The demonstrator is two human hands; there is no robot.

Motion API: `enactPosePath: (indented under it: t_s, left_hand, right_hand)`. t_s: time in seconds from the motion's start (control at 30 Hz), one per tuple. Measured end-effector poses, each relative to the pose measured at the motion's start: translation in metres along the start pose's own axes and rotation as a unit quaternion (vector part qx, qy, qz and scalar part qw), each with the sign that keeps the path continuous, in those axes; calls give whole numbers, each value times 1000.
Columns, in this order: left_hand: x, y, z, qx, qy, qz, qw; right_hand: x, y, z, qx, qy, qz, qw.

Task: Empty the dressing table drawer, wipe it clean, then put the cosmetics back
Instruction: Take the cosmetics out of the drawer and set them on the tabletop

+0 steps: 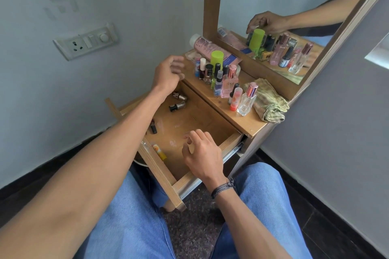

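While the pulled-out wooden drawer point(202, 120) stands open below the wooden dressing bench point(247, 123), most of the cosmetics stand crowded on the bench top: a lying pink tube point(206, 45), a lime-capped bottle point(216, 58) and small perfume and nail-polish bottles point(227, 82). A folded yellow-green cloth point(267, 101) lies at the bench's right end, just beside them. The left hand point(168, 73) hovers over the drawer's far left corner, fingers loosely bent and holding nothing. The right hand point(202, 153) hangs over the drawer's near side, fingers relaxed and empty. Inside lie two dark-capped nail-polish bottles point(178, 105), a dark lipstick point(153, 127) and an orange-yellow tube point(160, 151).
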State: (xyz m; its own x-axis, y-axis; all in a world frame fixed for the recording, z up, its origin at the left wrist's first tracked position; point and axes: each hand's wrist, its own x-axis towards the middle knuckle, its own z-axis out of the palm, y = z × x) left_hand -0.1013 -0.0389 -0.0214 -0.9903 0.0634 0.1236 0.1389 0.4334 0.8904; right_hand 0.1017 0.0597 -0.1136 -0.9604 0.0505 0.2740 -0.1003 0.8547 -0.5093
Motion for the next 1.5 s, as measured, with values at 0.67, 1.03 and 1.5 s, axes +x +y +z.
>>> enactPosePath:
  t_s: [0.67, 1.03, 1.5]
  left_hand:
    - [-32, -80, 10, 422, -156, -17, 893]
    - [-28, -80, -21, 222, 66, -107, 967]
    - [-23, -76, -23, 165, 123, -50, 977]
  right_hand:
    - [84, 8, -8, 36, -26, 40, 998]
    - [173, -4, 44, -50, -124, 35, 990]
    - [132, -16, 44, -27, -59, 19, 998]
